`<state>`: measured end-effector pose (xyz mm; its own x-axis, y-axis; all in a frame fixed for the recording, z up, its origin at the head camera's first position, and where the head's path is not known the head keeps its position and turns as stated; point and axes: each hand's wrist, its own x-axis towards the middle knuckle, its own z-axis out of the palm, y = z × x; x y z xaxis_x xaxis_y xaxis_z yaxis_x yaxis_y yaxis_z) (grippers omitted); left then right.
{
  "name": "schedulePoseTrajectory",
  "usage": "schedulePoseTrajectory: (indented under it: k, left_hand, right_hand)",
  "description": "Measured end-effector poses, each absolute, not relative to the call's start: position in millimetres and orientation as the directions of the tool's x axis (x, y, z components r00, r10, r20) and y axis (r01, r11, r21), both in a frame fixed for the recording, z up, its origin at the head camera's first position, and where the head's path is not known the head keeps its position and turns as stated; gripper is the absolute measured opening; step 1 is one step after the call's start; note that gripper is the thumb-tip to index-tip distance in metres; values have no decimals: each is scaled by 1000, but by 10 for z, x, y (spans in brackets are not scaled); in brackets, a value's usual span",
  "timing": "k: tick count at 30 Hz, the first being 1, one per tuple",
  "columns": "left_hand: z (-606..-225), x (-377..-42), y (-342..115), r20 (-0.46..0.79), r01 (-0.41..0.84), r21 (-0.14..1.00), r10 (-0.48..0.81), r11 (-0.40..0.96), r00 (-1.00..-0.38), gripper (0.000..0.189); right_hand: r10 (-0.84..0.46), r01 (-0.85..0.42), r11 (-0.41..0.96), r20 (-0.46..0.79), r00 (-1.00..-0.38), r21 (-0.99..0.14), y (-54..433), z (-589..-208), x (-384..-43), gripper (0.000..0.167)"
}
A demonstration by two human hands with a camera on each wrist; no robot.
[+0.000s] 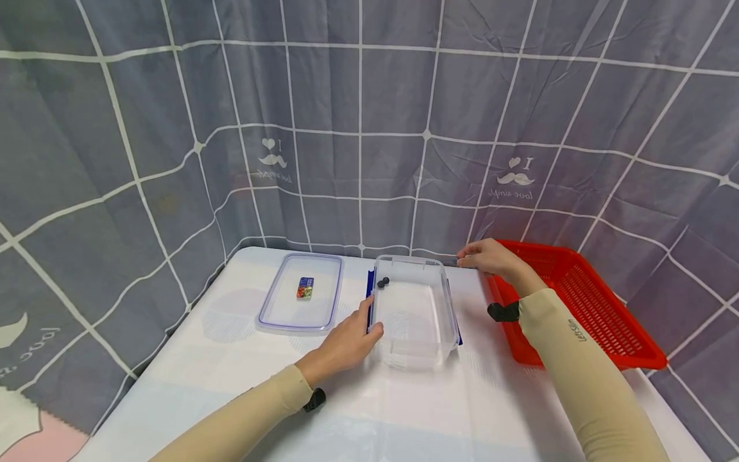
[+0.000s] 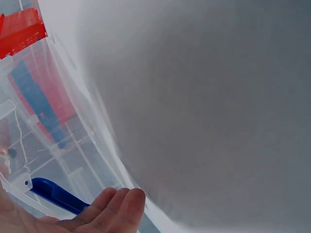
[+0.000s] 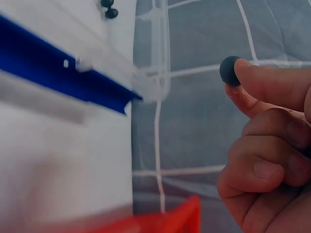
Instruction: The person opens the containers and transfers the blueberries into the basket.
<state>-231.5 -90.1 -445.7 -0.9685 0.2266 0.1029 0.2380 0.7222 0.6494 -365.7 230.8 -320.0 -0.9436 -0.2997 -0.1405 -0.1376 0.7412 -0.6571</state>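
A clear plastic food box (image 1: 412, 305) with blue side clips stands uncovered on the table. Two small dark balls (image 1: 383, 282) lie inside it, near the back left corner. My left hand (image 1: 349, 340) rests at the box's left side, its fingers by the blue clip (image 2: 58, 195) and the thumb overlapping the rim. To the right of the box my right hand (image 1: 491, 258) is raised near the red basket's back left corner. There it pinches one small dark ball (image 3: 230, 71) between thumb and index finger, with the other fingers curled in.
A red plastic basket (image 1: 600, 308) with slotted walls stands at the table's right. The clear lid (image 1: 283, 308), edged in purple-blue with a small colourful label (image 1: 305, 288), lies flat left of the box. A grey gridded curtain (image 1: 392, 160) hangs behind the white table (image 1: 369, 410).
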Motion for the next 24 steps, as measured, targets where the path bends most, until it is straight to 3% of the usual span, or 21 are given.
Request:
schedulePoseTrajectory:
  k: [12,24]
  left_hand:
    - [-4462,-2332,-907,126,266,621,242,737,-962,70]
    - [-4458,-2329,-907,120,259,627,237,735,-964,71]
  right_hand:
    - [-310,-94,765,-237,-921,-637,2945,-3072,-3564,47]
    - [-349,-75,764,-312,-884,-641,3492,-3260,-3521,38]
